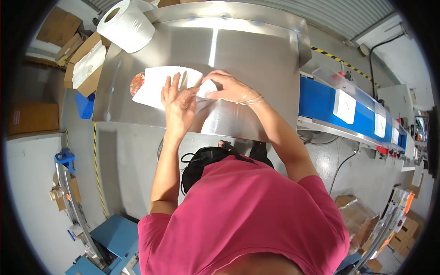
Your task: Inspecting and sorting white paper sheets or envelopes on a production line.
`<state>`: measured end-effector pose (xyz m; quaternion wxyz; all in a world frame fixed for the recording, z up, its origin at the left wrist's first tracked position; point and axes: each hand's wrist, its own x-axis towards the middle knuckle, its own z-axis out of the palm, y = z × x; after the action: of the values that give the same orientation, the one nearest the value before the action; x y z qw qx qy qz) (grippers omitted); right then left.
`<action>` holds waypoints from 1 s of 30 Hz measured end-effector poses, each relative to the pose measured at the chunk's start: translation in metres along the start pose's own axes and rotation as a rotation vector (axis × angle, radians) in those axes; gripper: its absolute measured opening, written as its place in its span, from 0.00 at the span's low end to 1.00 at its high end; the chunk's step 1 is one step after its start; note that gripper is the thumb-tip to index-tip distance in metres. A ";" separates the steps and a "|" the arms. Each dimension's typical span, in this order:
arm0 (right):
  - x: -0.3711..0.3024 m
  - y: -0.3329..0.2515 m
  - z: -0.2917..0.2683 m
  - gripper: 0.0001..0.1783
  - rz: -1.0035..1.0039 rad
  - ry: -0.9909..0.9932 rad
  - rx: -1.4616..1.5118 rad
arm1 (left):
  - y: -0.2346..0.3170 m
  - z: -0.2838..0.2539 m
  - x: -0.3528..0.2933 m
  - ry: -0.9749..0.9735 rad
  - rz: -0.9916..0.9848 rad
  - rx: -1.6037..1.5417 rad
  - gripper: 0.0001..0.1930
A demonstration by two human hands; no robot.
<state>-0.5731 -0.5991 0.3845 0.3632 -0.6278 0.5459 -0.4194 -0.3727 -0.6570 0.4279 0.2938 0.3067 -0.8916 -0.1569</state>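
A white paper sheet [153,87], creased and partly folded, lies on the shiny metal table. From under its left end peeks a round red patterned piece [137,84]; the rest of that piece is hidden. My left hand [178,101] rests on the paper with some fingers stretched out and apart, its thumb side turned toward the fold. Just right of it, my right hand [229,88] is closed, pinching the raised, folded right end of the white paper between thumb and fingers. Thin bracelets circle my right wrist.
The metal table [256,50] has a raised back edge. A large white paper roll [130,28] stands at its far left, near an open cardboard box [94,64] and a blue bin [85,106]. To the right runs a blue conveyor belt [316,98] carrying several white packets.
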 end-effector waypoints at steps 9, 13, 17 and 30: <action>-0.107 0.097 -0.051 0.24 0.469 0.666 -0.263 | -0.019 -0.001 0.002 0.057 -0.089 0.078 0.18; -0.193 0.106 -0.132 0.32 0.837 0.868 -0.538 | -0.019 -0.004 0.002 0.093 -0.123 0.035 0.16; -0.211 0.073 -0.140 0.34 0.880 1.063 -1.345 | -0.020 0.002 0.003 0.089 -0.117 0.007 0.16; 0.012 0.024 0.012 0.27 -0.127 0.109 -0.259 | -0.008 -0.007 0.007 -0.015 -0.009 0.039 0.15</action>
<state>-0.5707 -0.6147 0.3594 0.2219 -0.6788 0.5736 -0.4013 -0.3686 -0.6684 0.4326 0.2801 0.3151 -0.8954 -0.1430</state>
